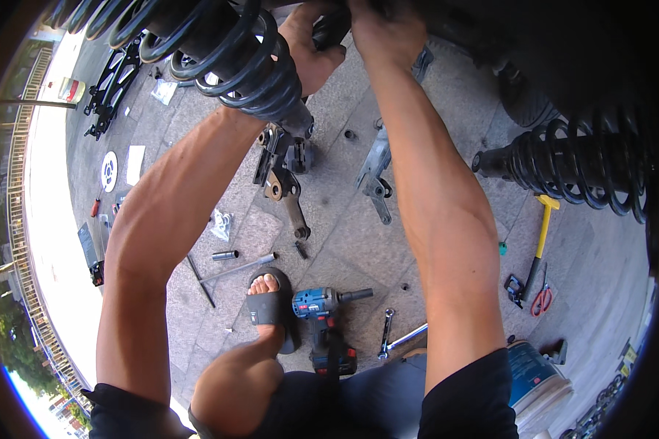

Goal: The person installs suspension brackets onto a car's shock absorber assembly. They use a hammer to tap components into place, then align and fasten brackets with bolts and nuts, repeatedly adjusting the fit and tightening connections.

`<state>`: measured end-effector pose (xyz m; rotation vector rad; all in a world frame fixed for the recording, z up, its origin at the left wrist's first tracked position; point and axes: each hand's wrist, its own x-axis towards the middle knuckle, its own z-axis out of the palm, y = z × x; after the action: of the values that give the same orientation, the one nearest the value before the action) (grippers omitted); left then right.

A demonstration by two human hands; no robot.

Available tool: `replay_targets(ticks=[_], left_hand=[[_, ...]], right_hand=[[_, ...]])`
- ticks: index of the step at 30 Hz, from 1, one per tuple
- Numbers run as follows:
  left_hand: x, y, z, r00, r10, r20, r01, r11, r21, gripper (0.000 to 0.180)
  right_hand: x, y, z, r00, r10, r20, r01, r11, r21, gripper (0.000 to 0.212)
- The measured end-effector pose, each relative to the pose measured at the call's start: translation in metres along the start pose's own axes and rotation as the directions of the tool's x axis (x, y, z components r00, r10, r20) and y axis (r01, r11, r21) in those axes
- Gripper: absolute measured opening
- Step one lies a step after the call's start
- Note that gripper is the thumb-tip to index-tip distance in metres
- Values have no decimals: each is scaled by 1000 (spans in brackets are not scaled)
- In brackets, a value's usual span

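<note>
Both my arms reach up to the top edge, under dark vehicle parts. My left hand (310, 58) is closed round a dark, rounded part (331, 29) whose kind I cannot make out. Close beside it, my right hand (389, 35) is up against the dark underside, its fingers hidden. A black coil-spring shock absorber (231, 69) hangs across my left wrist. Below its lower end are a metal linkage arm (284, 192) and, to the right, a grey metal bracket (377, 175) on the paving.
A second coil-spring shock absorber (571, 164) hangs at right. On the paving lie a blue impact wrench (316, 304) beside my sandalled foot (269, 300), a socket wrench (238, 268), spanner (386, 333), yellow hammer (543, 234) and red-handled scissors (542, 300). A bucket (534, 373) stands lower right.
</note>
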<state>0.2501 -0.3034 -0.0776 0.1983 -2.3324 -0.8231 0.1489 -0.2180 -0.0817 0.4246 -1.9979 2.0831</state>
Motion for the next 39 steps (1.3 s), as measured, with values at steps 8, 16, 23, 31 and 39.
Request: replay_targets(ticks=[8, 16, 23, 31, 39], left_hand=[[4, -2, 1, 972, 227, -67, -226, 974, 34, 49], [2, -9, 0, 995, 58, -82, -52, 996, 67, 57], [-4, -30, -7, 945, -290, 151, 318, 924, -214, 46], [-6, -22, -47, 841, -241, 484, 505, 670, -544, 34], [-13, -26, -57, 796, -369, 480, 593, 633, -498, 45]], right_hand=[[3, -1, -2, 1000, -22, 20, 23, 998, -57, 27], [-3, -11, -15, 991, -8, 137, 34, 981, -190, 38], [-66, -5, -41, 967, -127, 222, 201, 915, -349, 37], [-171, -22, -63, 392, 632, 668, -824, 565, -52, 33], [-216, -65, -42, 445, 623, 643, -815, 579, 2, 37]])
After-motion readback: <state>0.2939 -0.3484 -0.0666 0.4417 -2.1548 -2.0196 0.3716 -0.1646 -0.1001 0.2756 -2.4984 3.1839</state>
